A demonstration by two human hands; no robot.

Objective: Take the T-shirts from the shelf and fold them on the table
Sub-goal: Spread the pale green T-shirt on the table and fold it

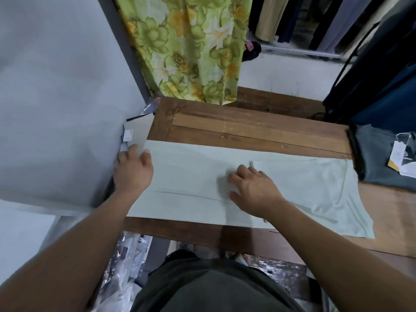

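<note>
Both hands flat, unclenched, on pale mint cotton T-shirt (191, 176) lying nine-to-three across brown wooden table (247, 129): my left hand (132, 174) at nine o'clock end, right hand (254, 190) mid-length.

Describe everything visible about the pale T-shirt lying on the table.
The pale T-shirt, a mint-white soft knit, lies flat across the wooden table, partly folded into a long band with one lengthwise crease. Its right end fans out wrinkled, beside a grey garment. The left hand holds its left edge; the right hand presses its middle.
</note>
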